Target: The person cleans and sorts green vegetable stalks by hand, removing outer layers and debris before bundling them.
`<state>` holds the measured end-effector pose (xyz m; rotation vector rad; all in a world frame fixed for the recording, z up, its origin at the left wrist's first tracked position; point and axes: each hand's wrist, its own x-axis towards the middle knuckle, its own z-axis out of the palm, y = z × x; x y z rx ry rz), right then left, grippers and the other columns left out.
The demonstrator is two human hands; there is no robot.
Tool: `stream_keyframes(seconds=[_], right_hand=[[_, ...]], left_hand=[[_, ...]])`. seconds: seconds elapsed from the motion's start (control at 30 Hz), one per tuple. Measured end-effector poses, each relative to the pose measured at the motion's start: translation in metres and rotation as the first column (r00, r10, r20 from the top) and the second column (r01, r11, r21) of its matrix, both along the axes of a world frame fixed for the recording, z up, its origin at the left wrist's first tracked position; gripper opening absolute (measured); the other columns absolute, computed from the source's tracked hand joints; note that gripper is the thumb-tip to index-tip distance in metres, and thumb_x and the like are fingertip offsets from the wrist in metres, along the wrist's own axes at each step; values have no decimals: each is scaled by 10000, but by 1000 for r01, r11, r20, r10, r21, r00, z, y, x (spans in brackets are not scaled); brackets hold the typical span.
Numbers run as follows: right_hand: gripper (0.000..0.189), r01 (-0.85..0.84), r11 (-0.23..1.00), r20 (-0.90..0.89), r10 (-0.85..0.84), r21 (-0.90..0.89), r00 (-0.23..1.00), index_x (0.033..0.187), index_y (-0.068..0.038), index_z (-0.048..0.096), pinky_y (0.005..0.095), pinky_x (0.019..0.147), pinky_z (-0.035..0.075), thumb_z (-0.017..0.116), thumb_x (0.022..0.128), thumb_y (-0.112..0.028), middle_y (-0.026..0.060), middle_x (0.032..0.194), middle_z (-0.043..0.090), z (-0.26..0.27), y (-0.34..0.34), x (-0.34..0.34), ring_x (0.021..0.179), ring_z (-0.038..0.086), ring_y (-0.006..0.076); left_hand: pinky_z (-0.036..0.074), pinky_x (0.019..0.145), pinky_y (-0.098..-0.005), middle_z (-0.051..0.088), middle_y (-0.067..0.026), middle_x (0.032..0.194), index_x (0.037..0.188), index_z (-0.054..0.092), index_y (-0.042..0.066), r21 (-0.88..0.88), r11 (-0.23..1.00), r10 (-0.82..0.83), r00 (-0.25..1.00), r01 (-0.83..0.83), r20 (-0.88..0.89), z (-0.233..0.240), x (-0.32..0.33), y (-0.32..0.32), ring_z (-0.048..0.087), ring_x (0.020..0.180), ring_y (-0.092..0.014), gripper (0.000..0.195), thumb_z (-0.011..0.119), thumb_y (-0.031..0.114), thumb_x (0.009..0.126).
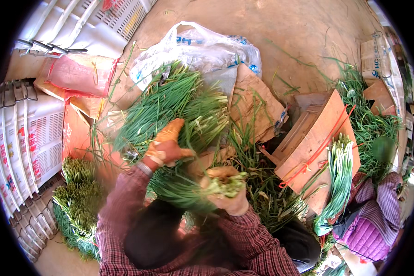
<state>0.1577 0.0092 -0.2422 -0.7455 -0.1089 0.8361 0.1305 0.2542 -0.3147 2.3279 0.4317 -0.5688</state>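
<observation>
My left hand, in a worn orange and pale glove, is at the near edge of a large pile of garlic chives, its thumb and fingers spread, with no stalks plainly gripped. My right hand, also gloved and slightly blurred, is closed around a bunch of chives. The pale cut ends point right and the green leaves trail left above my lap. Tied chives lean on a wooden board with red ties on it.
A white plastic bag lies beyond the pile. White plastic crates stand left, near stacked bunches. Loose leaves lie right of my hands, more greens at far right. A purple quilted garment is at lower right.
</observation>
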Motion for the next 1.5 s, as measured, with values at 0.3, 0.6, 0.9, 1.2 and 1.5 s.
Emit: stream_keyframes(seconds=[0.3,0.6,0.9,1.2,1.5], right_hand=[[581,-39,999,-168,43,31,985,1249,64,486,393,845,571,787,762,-38,190,1103,642,26,-19,8,978,661,237],[573,48,998,-83,-52,-50,995,1246,58,499,360,835,561,796,763,-29,182,1067,646,24,-25,17,971,652,218],[640,308,950,-127,-300,47,945,1292,43,496,306,681,583,829,764,-100,198,994,681,47,-51,30,833,682,213],[698,385,809,-72,-397,444,915,1368,93,427,323,756,539,766,803,-137,216,1108,637,199,-31,35,915,644,226],[578,336,868,-16,-355,365,935,1261,27,514,414,858,564,750,802,-234,163,1124,645,301,-70,-69,973,668,270]], left_hand=[[439,991,-382,515,-175,1345,1485,333,15,290,930,-210,973,228,-91,-60,1,-8,487,1258,-353,934,764,262,694],[476,977,-420,570,-180,1230,1460,385,78,372,927,53,998,-56,17,-45,53,53,552,1150,-358,815,740,183,734],[449,1045,-420,503,-234,1395,1497,327,44,293,947,-64,969,134,-239,36,93,36,522,1251,-353,902,763,358,773],[346,1104,-370,498,-149,1423,1443,395,-54,-863,469,-405,914,187,-22,311,88,-74,469,1317,-240,1140,646,796,726],[416,1089,-429,499,-155,1436,1479,388,18,-948,-184,64,960,-259,-274,293,-133,-85,514,1279,-256,910,619,644,860]])
